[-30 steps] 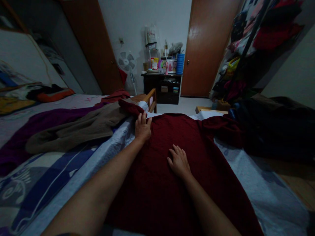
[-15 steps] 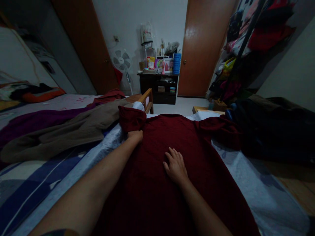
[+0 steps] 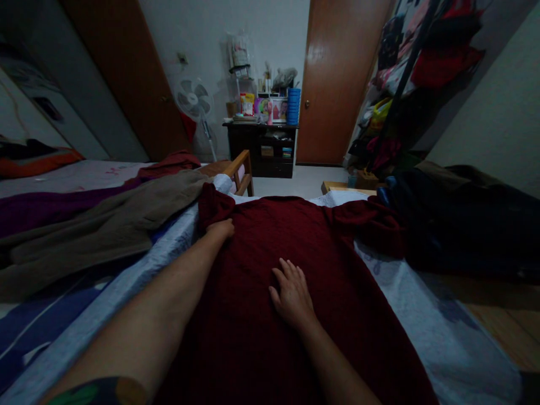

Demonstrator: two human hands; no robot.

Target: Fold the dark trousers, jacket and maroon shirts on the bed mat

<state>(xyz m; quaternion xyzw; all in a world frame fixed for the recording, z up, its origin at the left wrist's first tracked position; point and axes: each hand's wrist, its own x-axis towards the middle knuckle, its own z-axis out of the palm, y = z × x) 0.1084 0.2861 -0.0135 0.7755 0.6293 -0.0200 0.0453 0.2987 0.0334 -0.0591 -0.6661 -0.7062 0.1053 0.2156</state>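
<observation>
A dark red sweater [image 3: 287,236] lies spread out in front of me, its neck end pointing away. My left hand [image 3: 221,228] is at the base of its left sleeve [image 3: 215,203], fingers closed on the cloth there; that sleeve is bunched up beside the shoulder. On the middle of the body rests my right hand [image 3: 292,292], palm down with fingers spread. The right sleeve [image 3: 367,219] stretches out sideways in folds. My right hand holds nothing.
The sweater lies on a pale blue sheet [image 3: 415,301]. Grey-brown clothing [image 3: 113,211] is piled to the left, and a dark heap of cloth [image 3: 468,219] sits on the right. Beyond are a wooden chair [image 3: 242,174], a fan [image 3: 194,100] and a black cabinet [image 3: 257,149].
The view has turned slightly, so the room sits further left in it. The bunched left sleeve has changed shape a little at my left hand. My right hand still lies flat.
</observation>
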